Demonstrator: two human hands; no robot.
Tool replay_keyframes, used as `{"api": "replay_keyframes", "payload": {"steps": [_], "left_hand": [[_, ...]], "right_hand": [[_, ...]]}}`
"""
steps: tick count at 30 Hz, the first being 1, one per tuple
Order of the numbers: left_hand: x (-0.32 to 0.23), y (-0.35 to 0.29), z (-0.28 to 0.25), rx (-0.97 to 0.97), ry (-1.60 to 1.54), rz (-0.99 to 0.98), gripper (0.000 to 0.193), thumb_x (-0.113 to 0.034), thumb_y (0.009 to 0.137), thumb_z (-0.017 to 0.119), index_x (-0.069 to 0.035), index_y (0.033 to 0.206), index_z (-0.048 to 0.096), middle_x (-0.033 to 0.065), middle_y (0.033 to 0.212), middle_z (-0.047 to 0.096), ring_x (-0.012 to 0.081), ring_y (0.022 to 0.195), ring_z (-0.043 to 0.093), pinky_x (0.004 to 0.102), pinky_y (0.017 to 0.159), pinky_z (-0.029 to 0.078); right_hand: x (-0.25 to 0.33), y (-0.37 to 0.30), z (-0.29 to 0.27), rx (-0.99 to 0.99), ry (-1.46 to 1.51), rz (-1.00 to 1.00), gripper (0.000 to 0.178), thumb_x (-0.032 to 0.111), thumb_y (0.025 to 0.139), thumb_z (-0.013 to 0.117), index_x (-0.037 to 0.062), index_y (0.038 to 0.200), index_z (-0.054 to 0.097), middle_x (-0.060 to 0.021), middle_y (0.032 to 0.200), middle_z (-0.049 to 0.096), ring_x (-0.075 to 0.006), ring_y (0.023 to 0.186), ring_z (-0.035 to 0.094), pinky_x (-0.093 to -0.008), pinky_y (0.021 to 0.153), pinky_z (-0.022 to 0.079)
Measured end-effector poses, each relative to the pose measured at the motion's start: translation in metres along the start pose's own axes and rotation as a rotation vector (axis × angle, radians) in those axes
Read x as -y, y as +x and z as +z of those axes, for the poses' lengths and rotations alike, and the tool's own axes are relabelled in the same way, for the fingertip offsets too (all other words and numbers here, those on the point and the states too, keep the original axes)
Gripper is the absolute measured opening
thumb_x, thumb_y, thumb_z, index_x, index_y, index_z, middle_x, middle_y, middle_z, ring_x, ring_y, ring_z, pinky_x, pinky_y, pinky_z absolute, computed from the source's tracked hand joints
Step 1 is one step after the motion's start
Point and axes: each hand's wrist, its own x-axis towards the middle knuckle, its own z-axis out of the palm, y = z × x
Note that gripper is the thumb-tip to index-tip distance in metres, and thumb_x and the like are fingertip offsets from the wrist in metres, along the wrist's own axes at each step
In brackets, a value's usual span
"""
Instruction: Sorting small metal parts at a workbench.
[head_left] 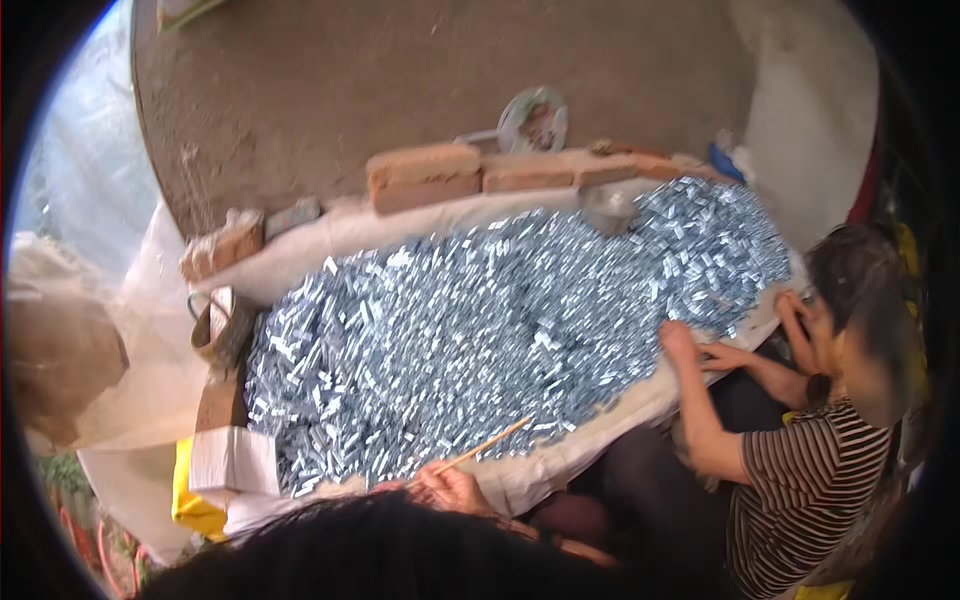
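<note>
A broad heap of small shiny silvery metal pieces (480, 320) lies spread on a pale cloth (545, 470) in front of me. At the heap's near edge my right hand (452, 488) is closed around a thin wooden stick (490, 442). The stick slants up and to the right, its far end over the pieces. Beside it, a sliver of my left hand (388, 487) shows; dark hair along the lower edge hides the rest, and its fingers cannot be made out.
Bricks (425, 180) line the far edge. A round metal container (608, 210) stands in the heap at the back. At left are a small bucket (222, 328) and a white box (235, 462). A person in a striped shirt (800, 490) reaches toward the heap's right edge.
</note>
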Motion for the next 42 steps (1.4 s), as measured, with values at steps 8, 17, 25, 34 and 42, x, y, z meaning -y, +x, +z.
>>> {"api": "replay_keyframes", "payload": {"steps": [8, 17, 25, 34, 42], "left_hand": [[0.052, 0.021, 0.011, 0.107, -0.039, -0.048, 0.017, -0.009, 0.088, 0.060, 0.005, 0.097, 0.064, 0.0119, 0.079, 0.067, 0.0149, 0.065, 0.064, 0.0250, 0.062, 0.053], [0.042, 0.028, 0.010, 0.072, 0.004, -0.008, 0.013, -0.011, 0.087, 0.063, 0.001, 0.093, 0.064, 0.0058, 0.071, 0.064, 0.0085, 0.056, 0.057, 0.0197, 0.052, 0.047], [0.048, 0.024, 0.007, 0.098, -0.115, -0.030, 0.016, -0.015, 0.091, 0.059, 0.001, 0.093, 0.063, 0.0080, 0.077, 0.066, 0.0107, 0.061, 0.061, 0.0200, 0.056, 0.050], [0.040, 0.029, 0.006, 0.066, -0.273, -0.116, 0.024, -0.018, 0.092, 0.055, 0.001, 0.104, 0.061, 0.0111, 0.086, 0.068, 0.0123, 0.069, 0.066, 0.0196, 0.062, 0.054], [0.042, 0.029, 0.004, 0.082, -0.284, -0.103, 0.025, -0.018, 0.093, 0.055, 0.001, 0.109, 0.059, 0.0088, 0.085, 0.067, 0.0119, 0.070, 0.066, 0.0189, 0.062, 0.054]], "right_hand": [[0.064, -0.017, -0.024, -0.125, -0.379, 0.174, 0.020, 0.015, 0.095, 0.049, -0.0041, 0.095, 0.053, -0.0098, 0.076, 0.065, -0.0138, 0.064, 0.065, -0.0245, 0.058, 0.052], [0.068, 0.020, -0.022, -0.114, -0.470, 0.262, 0.025, 0.022, 0.095, 0.049, -0.0008, 0.086, 0.053, -0.0047, 0.062, 0.058, -0.0074, 0.049, 0.054, -0.0198, 0.044, 0.044], [0.057, 0.008, -0.017, -0.082, -0.362, 0.264, 0.027, 0.026, 0.095, 0.049, -0.0004, 0.091, 0.055, -0.0069, 0.070, 0.061, -0.0088, 0.054, 0.057, -0.0203, 0.051, 0.047], [0.061, -0.003, -0.012, -0.060, -0.453, 0.124, 0.025, 0.022, 0.097, 0.046, -0.0013, 0.094, 0.056, -0.0096, 0.080, 0.064, -0.0097, 0.066, 0.060, -0.0217, 0.059, 0.049], [0.055, -0.008, -0.009, -0.110, -0.542, 0.032, 0.025, 0.021, 0.096, 0.047, -0.0016, 0.090, 0.056, -0.0080, 0.077, 0.065, -0.0111, 0.066, 0.061, -0.0234, 0.060, 0.048]]}}
